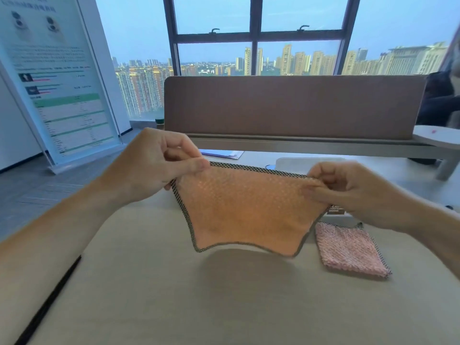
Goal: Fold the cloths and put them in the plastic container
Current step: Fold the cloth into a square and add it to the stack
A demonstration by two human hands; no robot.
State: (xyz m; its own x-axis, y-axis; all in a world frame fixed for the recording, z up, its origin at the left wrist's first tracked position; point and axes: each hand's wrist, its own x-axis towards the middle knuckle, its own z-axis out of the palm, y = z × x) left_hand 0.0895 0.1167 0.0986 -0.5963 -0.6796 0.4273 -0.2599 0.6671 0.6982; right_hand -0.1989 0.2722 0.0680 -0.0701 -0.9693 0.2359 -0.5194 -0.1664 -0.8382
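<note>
**Orange cloth held up by its top corners, ready for a fold**

The orange cloth [246,210] hangs in the air above the table [154,290], stretched between both hands so that it opens out flat; this looks like the squaring-up step before the first fold, since a cloth held taut by two corners is easy to bring edge to edge. Its lower edge sags free and casts a shadow on the table beneath it.

The left hand [159,160], at about 10 o'clock from the cloth's middle, pinches the top left corner between thumb and forefinger, the other fingers curled in. The right hand [353,188], at about 2 o'clock, pinches the top right corner in the same way, knuckles turned toward the camera. Both forearms reach in from the lower corners of the view, wrists raised, so the cloth clears the table.

A pink cloth [351,250] lies already folded on the table at about 4 o'clock from the held one, probably parked there for the container. The plastic container [308,164] sits behind the held cloth at 12 o'clock, mostly hidden by it; whether anything is inside cannot be told.
</note>
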